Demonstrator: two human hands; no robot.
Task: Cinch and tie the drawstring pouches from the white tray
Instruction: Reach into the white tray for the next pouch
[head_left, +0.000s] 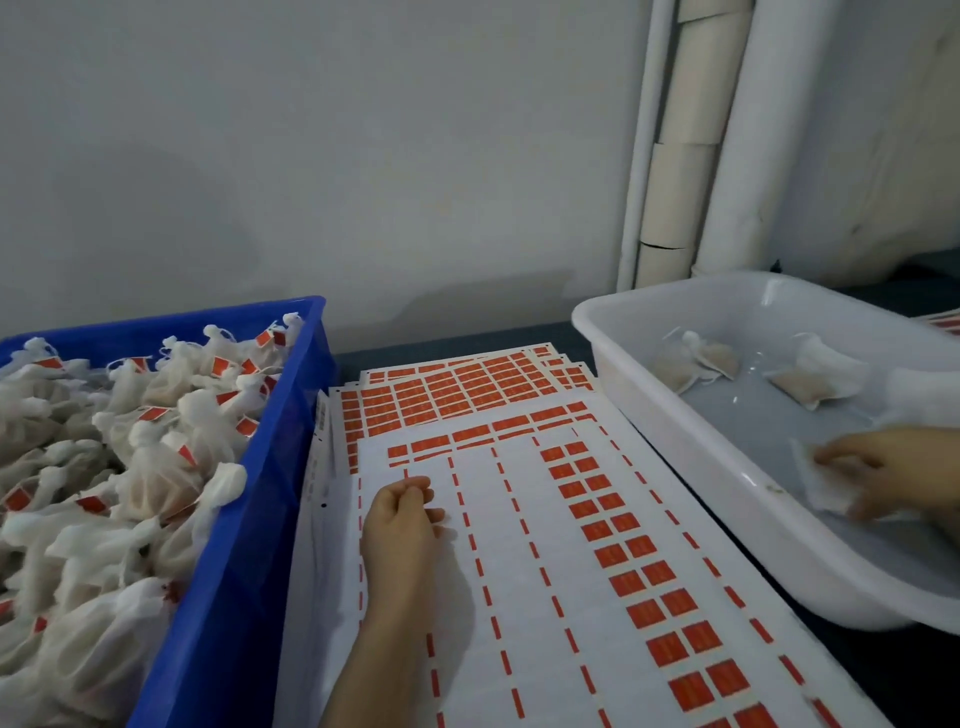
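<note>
The white tray (670, 415) stands on the right. My right hand (878, 470) reaches into it and its fingers curl on a white mesh pouch (823, 488) at the near side. Two more loose pouches lie further back in the tray, one (696, 361) to the left and one (810, 379) to the right, both with brownish filling. My left hand (400, 525) rests over the sticker sheets in the middle, fingers loosely curled; nothing shows in it.
A blue crate (244, 519) on the left is heaped with several tied white pouches bearing orange labels. Sheets of orange stickers (571, 519) cover the table between crate and tray. A grey wall and white pipes (680, 156) stand behind.
</note>
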